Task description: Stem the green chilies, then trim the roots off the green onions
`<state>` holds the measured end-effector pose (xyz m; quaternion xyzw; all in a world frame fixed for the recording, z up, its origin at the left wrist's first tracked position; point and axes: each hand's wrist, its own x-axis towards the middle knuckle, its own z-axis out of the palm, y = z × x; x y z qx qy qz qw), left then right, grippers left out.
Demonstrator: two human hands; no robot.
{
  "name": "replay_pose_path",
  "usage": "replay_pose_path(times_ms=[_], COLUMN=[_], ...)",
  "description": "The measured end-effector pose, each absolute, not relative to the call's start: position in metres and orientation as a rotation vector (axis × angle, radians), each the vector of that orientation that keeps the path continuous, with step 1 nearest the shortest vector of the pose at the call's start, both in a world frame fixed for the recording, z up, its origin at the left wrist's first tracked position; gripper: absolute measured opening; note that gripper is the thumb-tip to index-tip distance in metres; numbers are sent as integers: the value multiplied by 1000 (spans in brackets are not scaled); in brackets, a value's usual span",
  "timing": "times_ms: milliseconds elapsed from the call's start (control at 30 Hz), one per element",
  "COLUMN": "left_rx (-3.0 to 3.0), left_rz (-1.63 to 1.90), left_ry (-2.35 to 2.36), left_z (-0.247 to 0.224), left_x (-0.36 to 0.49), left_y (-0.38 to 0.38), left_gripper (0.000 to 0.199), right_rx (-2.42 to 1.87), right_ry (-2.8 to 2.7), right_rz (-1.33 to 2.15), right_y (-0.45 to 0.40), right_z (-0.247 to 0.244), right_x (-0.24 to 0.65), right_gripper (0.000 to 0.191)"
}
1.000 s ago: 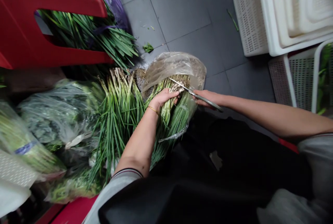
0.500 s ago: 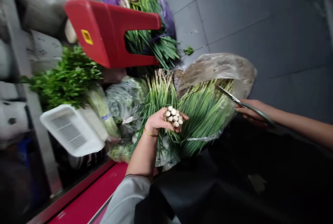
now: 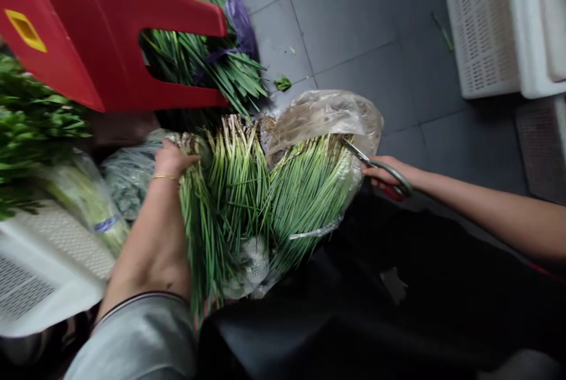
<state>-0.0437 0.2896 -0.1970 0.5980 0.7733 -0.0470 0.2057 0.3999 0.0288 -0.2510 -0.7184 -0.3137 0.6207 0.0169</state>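
Right now, hands low over the greens on the floor.
Left hand: the left hand (image 3: pixel 170 159) sits at about 9 o'clock from frame centre, fingers curled shut around the root end of a bunch of scallions (image 3: pixel 198 215), a thin gold bracelet (image 3: pixel 164 177) on the wrist.
Bunch in grip: its stalks run down toward 6 o'clock along the forearm, roots up at the fist.
Right hand: the right hand (image 3: pixel 384 175) comes in from 3 o'clock, closed through the handles of the scissors (image 3: pixel 375 167); the blades point toward 10 o'clock, tips at the bag's edge. Whether the blades are parted I cannot tell.
Main pile: more scallions (image 3: pixel 305 191) lie in a clear plastic bag (image 3: pixel 327 115), dead centre, just beside the held bunch, roots toward 12 o'clock.
Loose pile: between the two, an unbagged heap of scallions (image 3: pixel 236 162), touching both.
Above, 11 o'clock: a red plastic stool (image 3: pixel 88 44), with green stalks in a purple bag (image 3: pixel 236 15) behind it.
Far left, 9 o'clock: leafy herbs (image 3: pixel 30 126) over a white tray (image 3: pixel 39 274).
Top right, 2 o'clock: white perforated crates (image 3: pixel 486 26) on the dark tiled floor (image 3: pixel 354 20).
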Motion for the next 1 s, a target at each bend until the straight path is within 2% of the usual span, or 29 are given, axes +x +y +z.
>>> replay_pose_path(times_ms=[67, 133, 167, 200, 267, 367, 533, 767, 933, 1000], left_rx=[1855, 2109, 2132, 2092, 2070, 2082, 1966, 1607, 1651, 1687], left_rz=[-34, 142, 134, 26, -108, -234, -363, -277, -379, -433], left_ry=[2232, 1887, 1585, 1317, 1115, 1284, 1529, 1271, 996, 1026], left_z=[-224, -244, -253, -263, -285, -317, -333, -299, -283, -288], left_x=[4, 67, 99, 130, 181, 223, 236, 173, 151, 168], left_y=[269, 225, 200, 175, 138, 120, 138, 147, 150, 149], left_gripper=[90, 67, 51, 42, 53, 74, 64, 31, 25, 30], right_rx=[-2207, -2201, -2205, -2216, -2242, -2158, -1862, -2080, -1913, -1997], right_ry=[-977, -980, -955, -910, -809, -747, -702, -680, -867, -918], right_rz=[1881, 1782, 1727, 1677, 1621, 1662, 1944, 1905, 1931, 1900], right_y=[43, 59, 68, 75, 88, 97, 111, 119, 120, 125], right_z=[-249, -250, -251, -252, -253, -246, -225, -229, -215, -213], right_x=[401, 410, 416, 422, 433, 437, 426, 442, 435, 434], right_gripper=[5, 8, 12, 16, 24, 28, 31, 31, 33, 32])
